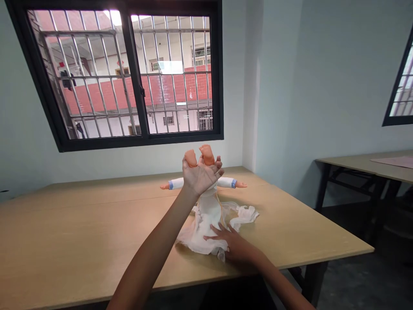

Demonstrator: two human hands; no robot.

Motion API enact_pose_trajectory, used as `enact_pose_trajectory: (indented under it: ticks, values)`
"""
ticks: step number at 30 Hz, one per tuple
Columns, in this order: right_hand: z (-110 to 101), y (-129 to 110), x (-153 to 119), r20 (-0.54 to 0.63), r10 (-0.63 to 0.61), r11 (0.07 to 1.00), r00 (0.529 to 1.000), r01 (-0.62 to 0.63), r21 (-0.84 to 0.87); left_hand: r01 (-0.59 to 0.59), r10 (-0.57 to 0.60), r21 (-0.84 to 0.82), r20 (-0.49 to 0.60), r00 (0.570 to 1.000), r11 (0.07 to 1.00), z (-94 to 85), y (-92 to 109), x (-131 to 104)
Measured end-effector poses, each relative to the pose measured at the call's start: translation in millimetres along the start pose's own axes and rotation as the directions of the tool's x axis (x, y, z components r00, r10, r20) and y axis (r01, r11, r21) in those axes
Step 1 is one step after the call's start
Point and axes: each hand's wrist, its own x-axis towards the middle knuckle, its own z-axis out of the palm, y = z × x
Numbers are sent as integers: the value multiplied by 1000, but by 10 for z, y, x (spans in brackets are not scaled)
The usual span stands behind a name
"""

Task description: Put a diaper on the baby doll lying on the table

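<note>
Two tables fill the room: the broad wooden table [97,228] straight ahead under the barred window [129,73], and a second table [364,165] off to the right against the wall. Near the far middle of the big table a doll [206,202] in a white garment is held feet up, its long axis running nearly vertical, head end down toward the tabletop and hidden in cloth, its two arms stretched out sideways level with the person's raised wrist. The white cloth [209,232] spreads loosely on the table below and to the right of it. The left hand [201,174] is the higher and farther one, closed around the doll's legs just below the two bare feet [200,156], which stick up past the fingers. The right hand [230,241] is lower and nearer the person, lying flat with fingers spread, pressing the hem of the cloth against the tabletop and gripping nothing.
</note>
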Motion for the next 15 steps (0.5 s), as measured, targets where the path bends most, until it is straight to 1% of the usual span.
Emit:
enact_pose_trajectory:
  ticks: [3, 6, 8, 10, 12, 13, 15]
  values:
    - [-63, -2, 84, 20, -52, 999, 998, 52, 11, 10, -10, -9, -23, 1000, 1000, 1, -16, -4]
    - [-73, 20, 119, 21, -84, 996, 996, 84, -2, 15, -15, -12, -30, 999, 1000, -16, -40, -37]
    - [-47, 31, 124, 13, -84, 996, 996, 85, -15, 29, -29, -2, -12, 999, 1000, -45, -85, -102]
    - [-15, 25, 116, -10, -75, 997, 997, 75, -29, 48, -48, 6, 18, 999, 999, -96, -174, -215]
    - [8, 2, 102, -70, -95, 995, 993, 93, -32, 63, -63, -2, 38, 997, 998, -177, -317, -371]
    - [15, -13, 96, -123, -119, 993, 985, 118, -18, 70, -69, -16, 35, 997, 997, -228, -407, -459]
    - [32, -34, 87, -273, -136, 984, 952, 163, 77, 78, -77, -54, 11, 997, 995, -349, -612, -637]
